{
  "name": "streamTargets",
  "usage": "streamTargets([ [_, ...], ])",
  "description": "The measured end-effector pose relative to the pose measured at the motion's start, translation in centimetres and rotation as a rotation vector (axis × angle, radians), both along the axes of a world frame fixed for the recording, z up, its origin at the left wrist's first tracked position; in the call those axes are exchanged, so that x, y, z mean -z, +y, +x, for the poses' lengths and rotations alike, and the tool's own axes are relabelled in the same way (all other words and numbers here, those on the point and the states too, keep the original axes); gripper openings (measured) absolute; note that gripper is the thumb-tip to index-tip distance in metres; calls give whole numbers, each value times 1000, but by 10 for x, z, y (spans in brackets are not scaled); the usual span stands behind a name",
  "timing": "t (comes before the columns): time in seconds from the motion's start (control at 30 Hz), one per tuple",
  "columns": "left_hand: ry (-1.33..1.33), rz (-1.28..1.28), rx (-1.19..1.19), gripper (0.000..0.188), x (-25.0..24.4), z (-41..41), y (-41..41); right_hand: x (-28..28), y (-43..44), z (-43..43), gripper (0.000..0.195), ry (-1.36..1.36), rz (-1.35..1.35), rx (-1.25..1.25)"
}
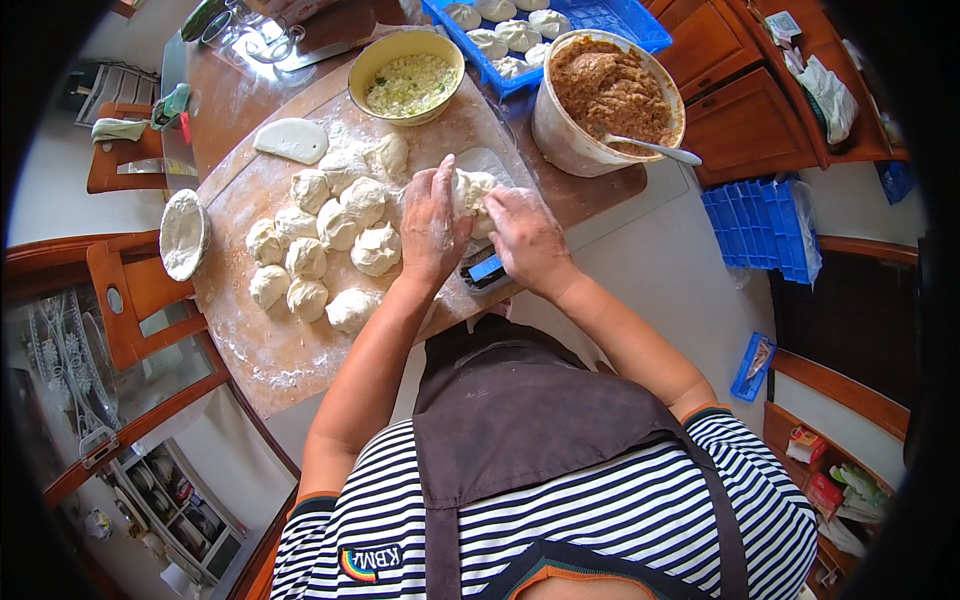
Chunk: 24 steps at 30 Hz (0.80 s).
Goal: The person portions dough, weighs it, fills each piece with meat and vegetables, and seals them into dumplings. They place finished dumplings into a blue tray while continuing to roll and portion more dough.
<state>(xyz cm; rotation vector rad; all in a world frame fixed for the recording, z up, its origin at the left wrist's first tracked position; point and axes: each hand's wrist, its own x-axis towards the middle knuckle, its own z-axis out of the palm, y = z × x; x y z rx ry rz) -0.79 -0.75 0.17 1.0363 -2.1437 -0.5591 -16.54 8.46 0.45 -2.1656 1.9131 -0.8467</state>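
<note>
A lump of dough (475, 193) rests on a digital kitchen scale (484, 271) with a lit display. Beside its left edge is my left hand (433, 225), fingers extended. The curled fingers of my right hand (529, 238) touch the dough from the right; whether they pinch it is hard to tell. Several dough pieces (306, 258) lie on the floured wooden board (240, 322), left of my hands. A white dough scraper (291, 141) lies behind them. Chopped pale-green vegetable fills a yellow bowl (406, 112), and a white bucket (559, 142) holds brown filling with a metal spoon (652, 148).
Pleated buns stand in a blue tray (630, 26) at the back. A knife (313, 56) and glassware (262, 37) lie back left. A flour-dusted oval bowl (184, 235) sits at the board's left edge. Stacked blue crates (761, 225) are on the right, wooden chairs on the left.
</note>
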Motion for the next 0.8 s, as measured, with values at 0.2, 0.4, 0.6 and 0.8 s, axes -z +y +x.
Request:
streamTargets([
  [0.2,-160,32,103,29,-1,4,-5,-2,-5,-14,40,-499,12,152],
  [0.4,199,493,140,34,8,17,1,8,-12,-20,33,-323,212,259],
  [0.6,51,504,-44,21,13,18,8,9,-24,-1,22,-409,205,182],
  [0.8,585,852,65,23,0,23,13,5,-20,-7,30,-1543,328,111],
])
